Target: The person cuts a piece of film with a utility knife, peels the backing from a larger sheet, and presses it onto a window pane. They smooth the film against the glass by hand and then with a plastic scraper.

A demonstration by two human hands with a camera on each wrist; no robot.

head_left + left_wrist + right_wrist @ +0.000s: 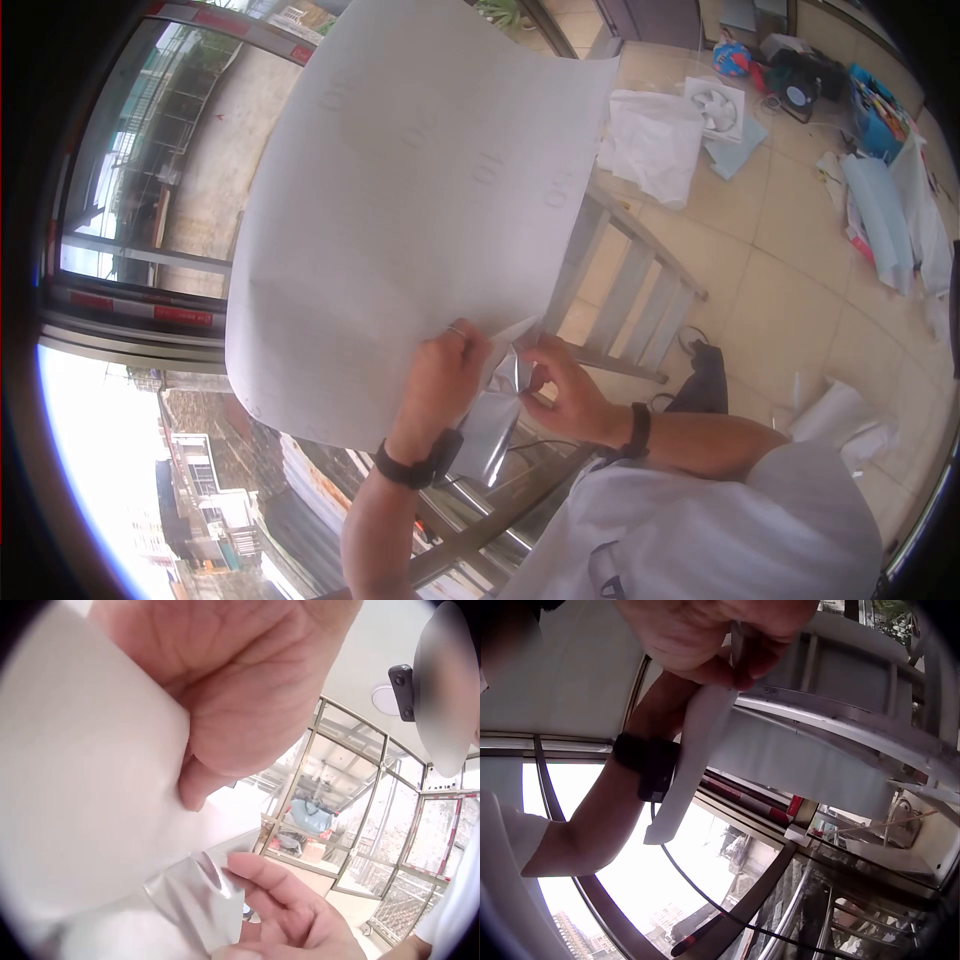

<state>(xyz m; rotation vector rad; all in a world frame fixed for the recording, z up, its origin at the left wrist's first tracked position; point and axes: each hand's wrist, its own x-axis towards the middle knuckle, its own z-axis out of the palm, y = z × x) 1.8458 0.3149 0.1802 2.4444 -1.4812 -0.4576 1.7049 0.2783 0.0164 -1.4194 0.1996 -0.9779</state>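
A large white sheet [400, 220] with faint printed numbers spreads out in front of the person in the head view. At its lower edge the left hand [447, 375] grips it with curled fingers; in the left wrist view the sheet passes under the thumb. Just to the right, the right hand [572, 390] pinches crumpled shiny silver film [510, 372] at the sheet's corner. A flap of this film [196, 892] shows creases beside the right fingertips in the left wrist view. From the right hand, a pale strip [690, 772] hangs down in the right wrist view.
A metal stepladder [650, 300] stands right of the sheet. On the tiled floor lie a white fan [715, 108], white sheeting [655, 145], a blue basket [875, 115] and rolled material [880, 220]. Window frames [150, 258] and an outdoor drop are at the left.
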